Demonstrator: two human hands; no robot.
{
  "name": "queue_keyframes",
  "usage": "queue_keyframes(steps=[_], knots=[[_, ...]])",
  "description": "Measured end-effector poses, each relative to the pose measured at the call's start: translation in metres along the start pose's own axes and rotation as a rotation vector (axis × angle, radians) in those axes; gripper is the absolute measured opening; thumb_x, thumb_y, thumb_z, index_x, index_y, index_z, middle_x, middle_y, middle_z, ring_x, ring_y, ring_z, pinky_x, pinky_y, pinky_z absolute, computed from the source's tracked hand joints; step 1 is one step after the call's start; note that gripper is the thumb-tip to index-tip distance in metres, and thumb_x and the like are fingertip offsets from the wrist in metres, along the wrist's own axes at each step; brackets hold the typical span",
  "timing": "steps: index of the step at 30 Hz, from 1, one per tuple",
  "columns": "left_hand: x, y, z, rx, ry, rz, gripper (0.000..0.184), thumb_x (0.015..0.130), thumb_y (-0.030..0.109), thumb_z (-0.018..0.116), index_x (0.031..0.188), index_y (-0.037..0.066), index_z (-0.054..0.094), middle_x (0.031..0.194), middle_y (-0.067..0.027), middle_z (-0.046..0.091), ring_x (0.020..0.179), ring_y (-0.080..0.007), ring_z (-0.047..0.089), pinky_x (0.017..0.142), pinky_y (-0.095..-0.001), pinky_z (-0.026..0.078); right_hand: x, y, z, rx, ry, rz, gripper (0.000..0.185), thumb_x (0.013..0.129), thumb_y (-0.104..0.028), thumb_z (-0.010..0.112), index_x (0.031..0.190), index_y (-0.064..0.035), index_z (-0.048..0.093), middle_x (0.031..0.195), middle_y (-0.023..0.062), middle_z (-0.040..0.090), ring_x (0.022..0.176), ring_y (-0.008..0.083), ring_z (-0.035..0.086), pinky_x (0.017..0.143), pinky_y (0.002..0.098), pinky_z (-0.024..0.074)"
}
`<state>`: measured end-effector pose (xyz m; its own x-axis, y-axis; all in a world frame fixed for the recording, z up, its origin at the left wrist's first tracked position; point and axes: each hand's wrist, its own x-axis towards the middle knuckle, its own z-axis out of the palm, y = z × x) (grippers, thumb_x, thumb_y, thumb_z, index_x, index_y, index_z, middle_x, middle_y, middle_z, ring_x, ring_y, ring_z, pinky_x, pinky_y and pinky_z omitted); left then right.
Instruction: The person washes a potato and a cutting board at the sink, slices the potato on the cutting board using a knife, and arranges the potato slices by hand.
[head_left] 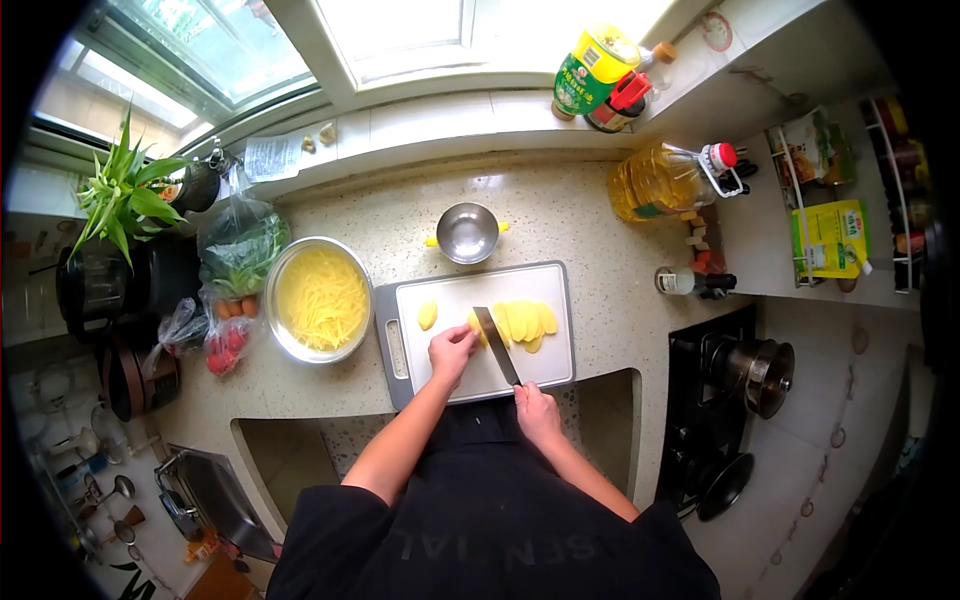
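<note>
My right hand [538, 412] grips the handle of a kitchen knife [499, 348], its dark blade angled up and left across the cutting board [420, 375]. My left hand [453, 355] has its fingertips closed on a piece of peeled potato [474, 322], just left of the blade and partly hidden by the fingers. On the blade's right side, overlapping potato slices [528, 322] lie fanned over the board. A separate yellow piece of potato [428, 315] rests alone at the board's left, above my left hand.
Left of the board stands a bowl [360, 340] heaped with yellow shreds. A small metal bowl [467, 233] with yellow handles sits behind the board. Bagged greens [240, 250] are at left; an oil bottle [660, 183] and a stove [690, 400] are at right.
</note>
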<state>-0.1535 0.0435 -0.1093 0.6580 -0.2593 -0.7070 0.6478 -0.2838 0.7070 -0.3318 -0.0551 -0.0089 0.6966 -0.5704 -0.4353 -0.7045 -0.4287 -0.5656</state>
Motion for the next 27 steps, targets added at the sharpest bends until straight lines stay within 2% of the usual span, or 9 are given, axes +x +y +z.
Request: queue_keyframes(steps=[15,27], knots=[[-0.002,0.005,0.0,0.007,-0.005,-0.017,0.032,0.089,0.013,0.077,0.115,-0.004,0.071,0.099,-0.0099,0.074,0.081,-0.0122,0.069,0.069,-0.0238,0.055,0.012,0.007,0.018,0.017,0.012,0.0,0.036,0.103,-0.035,0.053,0.087,-0.0031,0.055,0.07,0.0262,0.061,0.071,0.0501,0.061,0.06,0.0575,0.0451],[-0.005,0.008,0.0,-0.053,-0.028,-0.012,0.032,0.089,0.011,0.077,0.116,-0.004,0.07,0.097,-0.0093,0.074,0.076,-0.0101,0.066,0.067,-0.0226,0.054,0.02,0.04,0.015,-0.036,0.106,0.043,0.04,0.103,-0.043,0.049,0.09,-0.0061,0.057,0.072,0.0262,0.063,0.072,0.0503,0.062,0.061,0.0589,0.047]])
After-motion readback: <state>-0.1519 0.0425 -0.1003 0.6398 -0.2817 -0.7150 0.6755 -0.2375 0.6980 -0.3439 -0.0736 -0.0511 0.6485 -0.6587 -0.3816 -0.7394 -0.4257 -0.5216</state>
